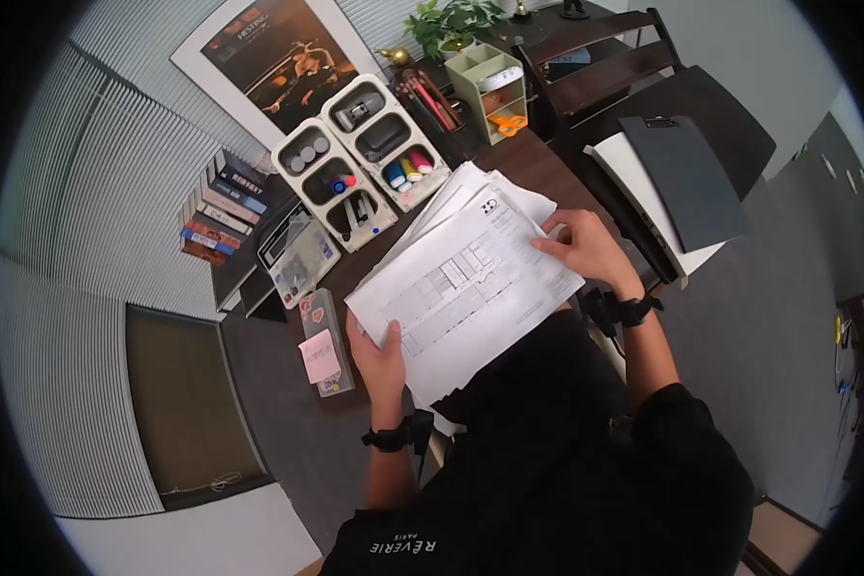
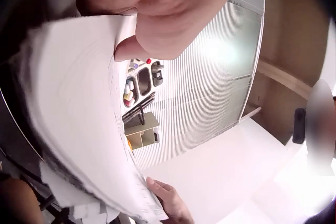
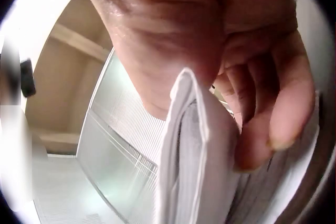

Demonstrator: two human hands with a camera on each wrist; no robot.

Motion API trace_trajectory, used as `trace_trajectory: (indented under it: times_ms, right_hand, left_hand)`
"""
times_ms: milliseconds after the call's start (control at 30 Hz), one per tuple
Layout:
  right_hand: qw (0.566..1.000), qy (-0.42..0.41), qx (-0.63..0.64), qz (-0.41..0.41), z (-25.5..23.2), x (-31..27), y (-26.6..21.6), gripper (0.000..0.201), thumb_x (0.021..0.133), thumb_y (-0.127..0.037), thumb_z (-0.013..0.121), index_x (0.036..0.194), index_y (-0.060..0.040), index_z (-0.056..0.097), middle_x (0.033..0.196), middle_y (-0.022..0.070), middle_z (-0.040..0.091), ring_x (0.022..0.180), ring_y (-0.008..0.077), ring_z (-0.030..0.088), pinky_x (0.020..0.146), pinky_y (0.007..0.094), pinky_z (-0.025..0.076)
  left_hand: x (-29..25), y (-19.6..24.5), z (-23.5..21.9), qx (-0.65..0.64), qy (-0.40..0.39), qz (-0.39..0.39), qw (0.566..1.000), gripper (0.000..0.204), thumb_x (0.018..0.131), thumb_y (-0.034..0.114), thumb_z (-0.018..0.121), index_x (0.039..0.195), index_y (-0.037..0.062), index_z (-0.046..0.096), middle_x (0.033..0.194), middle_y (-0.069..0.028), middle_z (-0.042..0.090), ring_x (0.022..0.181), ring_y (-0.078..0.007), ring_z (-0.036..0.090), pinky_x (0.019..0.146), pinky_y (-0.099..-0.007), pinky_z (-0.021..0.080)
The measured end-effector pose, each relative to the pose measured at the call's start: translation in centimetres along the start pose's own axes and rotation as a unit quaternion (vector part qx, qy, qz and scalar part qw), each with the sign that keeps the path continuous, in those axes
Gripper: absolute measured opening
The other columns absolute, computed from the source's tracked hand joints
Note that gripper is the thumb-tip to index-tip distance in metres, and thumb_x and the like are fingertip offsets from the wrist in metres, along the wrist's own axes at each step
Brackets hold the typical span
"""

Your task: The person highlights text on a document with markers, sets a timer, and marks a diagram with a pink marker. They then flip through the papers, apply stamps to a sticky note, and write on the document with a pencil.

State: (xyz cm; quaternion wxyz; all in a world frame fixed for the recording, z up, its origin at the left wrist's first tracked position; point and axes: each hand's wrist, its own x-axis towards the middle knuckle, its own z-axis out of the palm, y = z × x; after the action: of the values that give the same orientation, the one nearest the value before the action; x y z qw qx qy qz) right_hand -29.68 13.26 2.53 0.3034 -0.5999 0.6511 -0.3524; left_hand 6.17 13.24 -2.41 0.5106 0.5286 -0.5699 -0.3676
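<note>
A stack of printed sheets (image 1: 461,288), the top one showing a floor plan, is held tilted over the table's near edge. My left hand (image 1: 378,363) grips its left edge, thumb on the top sheet. At the right edge my right hand (image 1: 590,252) pinches the sheets between thumb and fingers. In the left wrist view the sheets (image 2: 79,98) bend away from the left hand (image 2: 152,14). The right wrist view shows folded paper edges (image 3: 197,145) under the right hand (image 3: 210,40). More loose papers (image 1: 528,199) lie behind the stack.
Two cream organizer trays (image 1: 386,144) hold markers and small items. Behind them stand a pen holder (image 1: 427,104) and a green organizer (image 1: 485,86) with orange scissors (image 1: 507,125). A pencil case (image 1: 334,370) with pink notes lies left, a dark clipboard (image 1: 686,182) right, books (image 1: 223,206) far left.
</note>
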Motion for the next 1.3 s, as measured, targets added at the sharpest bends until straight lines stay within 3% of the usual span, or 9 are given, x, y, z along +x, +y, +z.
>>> trace_trajectory:
  times_ms: [100,467,667,767,833,1033,1100,1200,1300]
  right_hand:
    - [0.999,0.018,-0.047,0.0,0.5,0.9,0.4,0.024,0.082,-0.018,0.077,0.083,0.0045,0.07,0.073,0.0215,0.068,0.067,0.0307,0.069,0.065,0.0362,0.052]
    - [0.991,0.098,0.002,-0.085,2.3,0.7,3.1,0.018,0.086,-0.011,0.072,0.084,0.0051,0.065,0.068,0.0177,0.062,0.057,0.0259,0.059,0.056,0.0379,0.044]
    - [0.99,0.108,0.018,-0.084,0.1,0.0,0.6,0.015,0.088,-0.01,0.071,0.09,0.0037,0.064,0.073,0.0196,0.065,0.064,0.0317,0.062,0.06,0.0398,0.046]
    - [0.987,0.124,-0.016,-0.104,-0.8,1.4,1.2,0.013,0.09,-0.009,0.067,0.095,0.0015,0.065,0.081,0.022,0.068,0.075,0.0382,0.066,0.066,0.0435,0.05]
    - [0.974,0.129,-0.09,-0.166,-1.2,2.5,0.9,0.011,0.091,-0.008,0.063,0.097,-0.0001,0.065,0.084,0.0221,0.068,0.08,0.0389,0.067,0.071,0.0468,0.051]
    - [0.961,0.042,-0.129,-0.242,-0.1,4.9,-1.3,0.011,0.09,-0.004,0.061,0.1,-0.0049,0.064,0.089,0.0162,0.068,0.092,0.038,0.066,0.085,0.0486,0.051]
    - [0.941,-0.005,-0.177,-0.289,0.8,5.5,-1.7,0.011,0.09,-0.005,0.062,0.101,-0.0064,0.065,0.088,0.0153,0.068,0.095,0.0362,0.066,0.097,0.0565,0.047]
    - [0.939,-0.046,-0.19,-0.283,1.1,5.5,-3.5,0.008,0.095,-0.01,0.062,0.102,-0.0083,0.065,0.09,0.011,0.065,0.101,0.0305,0.064,0.113,0.0617,0.034]
    - [0.93,-0.077,-0.187,-0.306,1.1,5.5,-5.1,0.01,0.095,-0.01,0.061,0.104,-0.0094,0.066,0.091,0.01,0.065,0.102,0.0301,0.064,0.116,0.0618,0.031]
  left_hand:
    - [0.2,0.2,0.6,0.025,0.021,0.025,0.999,0.081,0.087,-0.009,0.064,0.155,-0.0019,0.019,0.138,-0.0255,0.052,0.127,-0.0295,0.054,0.108,-0.0374,0.042]
    - [-0.5,2.0,1.2,-0.005,0.001,0.029,1.0,0.09,0.082,-0.015,0.063,0.157,0.0041,0.019,0.14,-0.0278,0.046,0.125,-0.0301,0.055,0.101,-0.0345,0.047]
    - [-2.0,4.4,1.0,-0.03,0.045,0.002,0.999,0.079,0.089,-0.01,0.062,0.156,-0.0008,0.02,0.128,-0.023,0.061,0.116,-0.0241,0.062,0.096,-0.0299,0.049]
    - [-3.8,3.7,0.7,-0.135,0.003,0.023,0.991,0.065,0.092,-0.005,0.063,0.15,-0.0036,0.032,0.113,-0.0171,0.067,0.094,-0.0171,0.067,0.075,-0.0218,0.054]
    - [-6.1,3.6,0.7,-0.161,-0.092,-0.126,0.975,0.051,0.093,-0.001,0.064,0.141,-0.0051,0.045,0.112,-0.0149,0.068,0.084,-0.0145,0.068,0.065,-0.0218,0.055]
    - [-8.4,4.7,0.7,0.0,-0.386,-0.194,0.902,0.03,0.089,0.004,0.074,0.114,-0.0075,0.066,0.104,-0.0138,0.074,0.083,-0.016,0.071,0.07,-0.0269,0.059]
    - [-6.8,5.7,-0.7,0.153,-0.479,-0.108,0.858,0.026,0.082,0.007,0.082,0.103,-0.0059,0.071,0.09,-0.0104,0.075,0.077,-0.0143,0.071,0.07,-0.0271,0.057]
    - [-4.9,6.9,-3.3,0.169,-0.492,-0.06,0.852,0.024,0.078,0.005,0.084,0.097,-0.0045,0.072,0.083,-0.0079,0.075,0.075,-0.0131,0.071,0.071,-0.0265,0.055]
    - [-2.9,6.3,-4.8,0.036,-0.344,0.002,0.938,0.025,0.076,0.005,0.083,0.098,-0.0006,0.073,0.082,-0.0075,0.071,0.074,-0.014,0.067,0.068,-0.0256,0.053]
